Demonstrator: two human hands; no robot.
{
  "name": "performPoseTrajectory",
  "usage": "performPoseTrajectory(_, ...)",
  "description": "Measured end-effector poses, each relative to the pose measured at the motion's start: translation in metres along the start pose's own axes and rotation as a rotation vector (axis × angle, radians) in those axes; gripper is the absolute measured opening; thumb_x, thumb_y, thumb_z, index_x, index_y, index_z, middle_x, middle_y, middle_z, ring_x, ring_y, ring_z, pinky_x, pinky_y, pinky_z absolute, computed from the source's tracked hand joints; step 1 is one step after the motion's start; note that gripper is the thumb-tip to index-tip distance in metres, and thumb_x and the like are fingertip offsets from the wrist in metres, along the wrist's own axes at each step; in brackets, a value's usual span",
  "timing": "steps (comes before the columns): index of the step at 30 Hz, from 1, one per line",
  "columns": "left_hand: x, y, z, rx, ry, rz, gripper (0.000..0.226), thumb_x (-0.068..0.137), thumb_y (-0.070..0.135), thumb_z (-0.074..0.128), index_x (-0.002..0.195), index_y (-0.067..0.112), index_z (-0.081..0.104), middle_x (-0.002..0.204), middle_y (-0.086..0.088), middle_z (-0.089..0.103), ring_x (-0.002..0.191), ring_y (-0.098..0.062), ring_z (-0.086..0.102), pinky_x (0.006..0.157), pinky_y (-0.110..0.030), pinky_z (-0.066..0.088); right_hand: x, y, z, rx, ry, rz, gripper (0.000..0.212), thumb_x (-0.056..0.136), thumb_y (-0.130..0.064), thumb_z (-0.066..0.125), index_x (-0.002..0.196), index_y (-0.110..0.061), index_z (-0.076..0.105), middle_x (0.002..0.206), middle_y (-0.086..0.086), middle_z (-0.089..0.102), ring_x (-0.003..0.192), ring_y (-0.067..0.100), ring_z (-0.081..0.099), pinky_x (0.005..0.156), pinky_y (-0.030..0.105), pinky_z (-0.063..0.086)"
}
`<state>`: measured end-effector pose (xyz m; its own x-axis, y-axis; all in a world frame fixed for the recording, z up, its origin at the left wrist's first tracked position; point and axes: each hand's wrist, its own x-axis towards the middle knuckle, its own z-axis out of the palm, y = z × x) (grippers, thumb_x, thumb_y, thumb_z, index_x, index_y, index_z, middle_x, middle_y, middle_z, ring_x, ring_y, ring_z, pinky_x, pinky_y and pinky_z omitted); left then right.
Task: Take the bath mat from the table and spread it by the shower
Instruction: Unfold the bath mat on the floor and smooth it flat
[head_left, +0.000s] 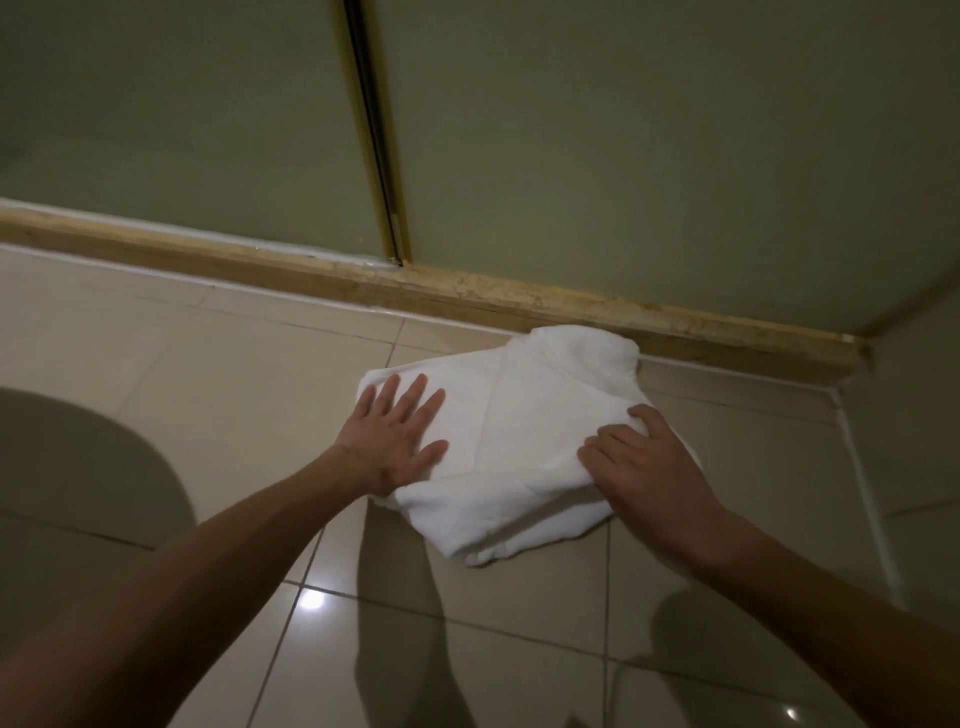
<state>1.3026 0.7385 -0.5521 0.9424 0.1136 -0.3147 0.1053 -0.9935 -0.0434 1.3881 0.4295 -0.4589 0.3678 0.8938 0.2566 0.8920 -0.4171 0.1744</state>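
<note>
A white bath mat (519, 441) lies folded and bunched on the beige tiled floor, its far end touching the stone threshold (467, 293) of the shower. My left hand (395, 436) rests flat on the mat's left part, fingers spread. On the mat's right edge sits my right hand (649, 467), fingers curled onto the fabric; whether it pinches the cloth is hard to tell.
Frosted glass shower doors (623, 156) with a gold-framed gap (371, 130) stand behind the threshold. A wall corner (857, 467) closes the right side. A rounded beige shape (78, 467), likely a toilet lid, sits at the left. Glossy floor tiles (234, 389) extend toward me.
</note>
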Motion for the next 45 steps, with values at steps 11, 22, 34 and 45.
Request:
performPoseTrajectory(11,-0.006,-0.005,-0.007,-0.045,-0.059,-0.075,0.072,0.093,0.066,0.009,0.15,0.031,-0.016,0.16,-0.007,-0.018,0.146,-0.036,-0.015,0.116,-0.054,-0.007,-0.019,-0.005,-0.017,-0.078,-0.292,-0.05,0.016,0.054,-0.008,0.07,0.061,-0.016,0.058,0.054,0.005,0.055,0.05,0.024,0.053,0.092,0.048,0.049)
performPoseTrajectory(22,-0.002,0.082,-0.049,-0.221,-0.067,0.179,0.063,0.1,0.041,0.025,0.154,0.016,0.006,0.161,-0.018,-0.002,0.148,-0.034,-0.006,0.118,-0.048,-0.002,-0.022,-0.015,-0.015,0.205,-0.695,0.007,0.039,0.084,-0.054,0.031,0.096,-0.024,0.054,0.088,0.002,0.057,0.078,0.021,0.051,0.08,0.036,0.036)
performPoseTrajectory(34,-0.003,0.087,-0.053,-0.129,-0.122,0.353,0.064,0.101,0.048,0.022,0.153,0.024,-0.005,0.161,-0.009,-0.011,0.147,-0.03,-0.015,0.113,-0.058,-0.011,0.064,-0.002,0.016,-0.018,-0.494,-0.038,0.076,0.086,-0.013,0.057,0.149,-0.019,0.015,0.159,0.01,0.005,0.146,0.027,-0.004,0.116,0.046,0.001)
performPoseTrajectory(45,0.011,0.068,-0.026,-0.046,-0.103,0.247,0.059,0.099,0.055,0.009,0.151,0.035,-0.013,0.159,0.0,-0.024,0.145,-0.022,-0.024,0.108,-0.067,-0.013,0.053,0.0,0.008,-0.139,-0.465,-0.004,0.02,0.089,-0.025,0.054,0.107,-0.019,0.058,0.108,0.008,0.06,0.103,0.028,0.054,0.11,0.051,0.02)
